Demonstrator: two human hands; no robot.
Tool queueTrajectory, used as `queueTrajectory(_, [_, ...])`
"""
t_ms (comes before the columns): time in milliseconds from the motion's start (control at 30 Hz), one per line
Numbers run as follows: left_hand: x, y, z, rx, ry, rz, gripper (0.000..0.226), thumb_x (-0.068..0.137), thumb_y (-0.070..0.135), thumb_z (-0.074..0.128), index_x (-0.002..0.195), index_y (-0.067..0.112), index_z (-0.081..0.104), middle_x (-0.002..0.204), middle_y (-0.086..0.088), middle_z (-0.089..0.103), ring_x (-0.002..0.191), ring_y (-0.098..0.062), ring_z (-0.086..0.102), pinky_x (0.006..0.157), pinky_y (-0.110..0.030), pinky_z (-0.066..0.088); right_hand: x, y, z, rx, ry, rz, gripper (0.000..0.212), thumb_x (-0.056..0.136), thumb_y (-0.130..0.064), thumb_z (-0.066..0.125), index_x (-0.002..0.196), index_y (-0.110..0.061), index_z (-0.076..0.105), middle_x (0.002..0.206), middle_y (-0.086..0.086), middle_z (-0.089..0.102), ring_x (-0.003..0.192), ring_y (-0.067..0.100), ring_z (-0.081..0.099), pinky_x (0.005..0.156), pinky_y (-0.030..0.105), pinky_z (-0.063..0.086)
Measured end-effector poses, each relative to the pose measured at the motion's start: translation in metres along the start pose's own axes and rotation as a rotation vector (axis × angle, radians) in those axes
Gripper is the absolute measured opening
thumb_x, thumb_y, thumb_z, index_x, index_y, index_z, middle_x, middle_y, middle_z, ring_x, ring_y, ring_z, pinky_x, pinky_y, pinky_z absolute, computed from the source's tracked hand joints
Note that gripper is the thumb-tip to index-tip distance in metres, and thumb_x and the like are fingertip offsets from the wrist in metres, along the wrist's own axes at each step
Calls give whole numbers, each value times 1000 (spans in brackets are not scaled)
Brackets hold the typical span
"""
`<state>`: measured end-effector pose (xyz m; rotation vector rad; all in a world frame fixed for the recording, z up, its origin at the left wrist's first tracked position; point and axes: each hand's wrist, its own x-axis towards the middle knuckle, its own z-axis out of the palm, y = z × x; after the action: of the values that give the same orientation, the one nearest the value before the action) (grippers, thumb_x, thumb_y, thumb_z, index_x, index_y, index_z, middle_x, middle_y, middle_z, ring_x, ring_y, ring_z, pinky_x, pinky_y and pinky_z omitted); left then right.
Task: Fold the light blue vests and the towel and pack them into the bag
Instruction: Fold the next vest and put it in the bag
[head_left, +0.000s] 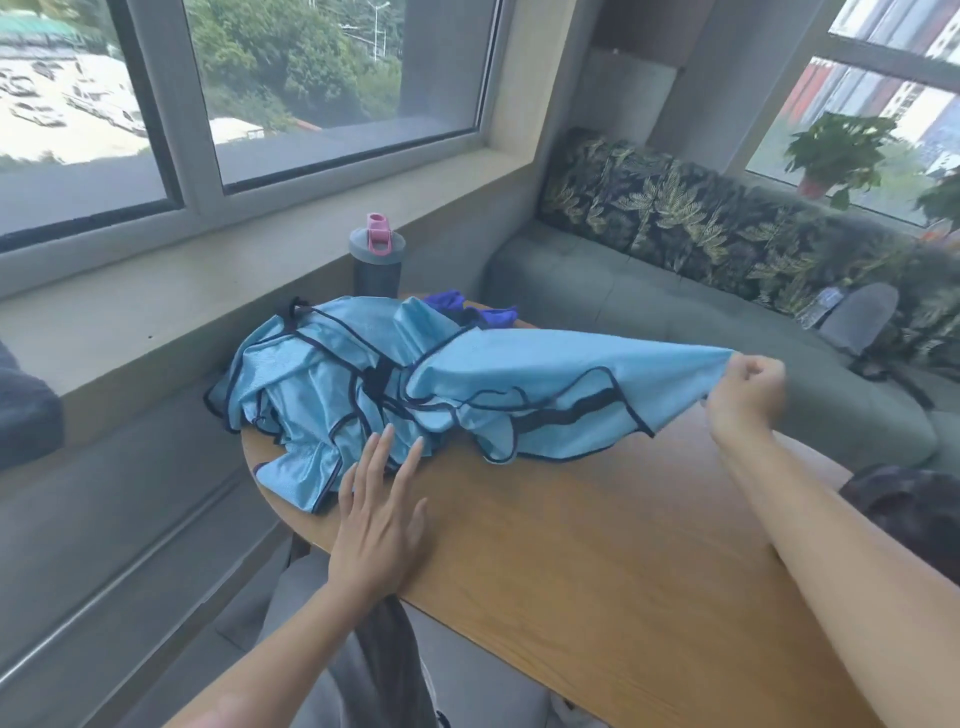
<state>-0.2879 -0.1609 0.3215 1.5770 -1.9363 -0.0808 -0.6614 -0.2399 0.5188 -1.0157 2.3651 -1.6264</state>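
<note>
Table (597, 545): wooden. Vests (363, 384): light blue, dark-trimmed, crumpled heap; no legible writing. Right hand (748, 395) pinches one vest's corner, stretching it rightward off the heap. Left hand (379, 509), fingers straight, presses the heap's near edge. Bottle (375, 260) behind.

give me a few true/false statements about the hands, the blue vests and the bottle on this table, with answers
1. The right hand pinches a corner of a light blue vest and holds it off the table. True.
2. The left hand is curled in a fist round the vests. False: its fingers lie straight, with the fingertips on the vest pile.
3. The grey bottle with a pink lid stands upright behind the vests. True.
4. The vests are neatly folded in a stack. False: they lie crumpled on the wooden table.
5. The purple cloth lies at the table's near edge. False: it is behind the vests, near the bottle.
</note>
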Motion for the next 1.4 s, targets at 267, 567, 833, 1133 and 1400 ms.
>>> queueTrajectory(267, [5, 1, 9, 109, -103, 99, 61, 94, 39, 45, 152, 23, 39, 162, -6, 28, 155, -27, 18, 117, -48, 23, -46, 124, -39, -492, -335, -14, 29, 93, -7, 55, 122, -11, 54, 128, 18, 60, 117, 40, 54, 94, 42, 43])
queueTrajectory(567, [51, 38, 19, 87, -271, 235, 53, 102, 29, 55, 151, 22, 38, 150, 3, 47, 143, -21, 39, 114, -41, 36, -90, 118, 9, -598, -734, -345, 55, 99, -19, 59, 150, -17, 39, 152, 2, 40, 140, 24, 35, 109, 40, 38])
queueTrajectory(833, [108, 85, 55, -90, -469, -93, 22, 97, 35, 64, 101, 16, 52, 97, -2, 61, 102, -29, 55, 79, -36, 39, -81, 161, -14, -672, -670, -378, 16, 99, -25, 59, 112, -16, 60, 106, -3, 56, 110, 21, 51, 85, 36, 44])
queueTrajectory(1133, [186, 154, -23, -767, -453, -215, 16, 101, 23, 48, 91, 11, 47, 83, -8, 75, 82, -26, 70, 79, -40, 54, 11, 103, -98, -475, -344, -361, 17, 98, -20, 60, 100, -21, 77, 97, 3, 75, 91, 31, 64, 74, 37, 45])
queueTrajectory(1400, [263, 224, -123, -1326, -425, -250, 22, 108, 19, 39, 102, 8, 56, 71, -9, 70, 79, -31, 75, 70, -34, 60, 68, 29, -160, -417, -257, -539, 17, 103, -18, 51, 101, -21, 68, 99, 4, 65, 91, 22, 56, 73, 36, 40])
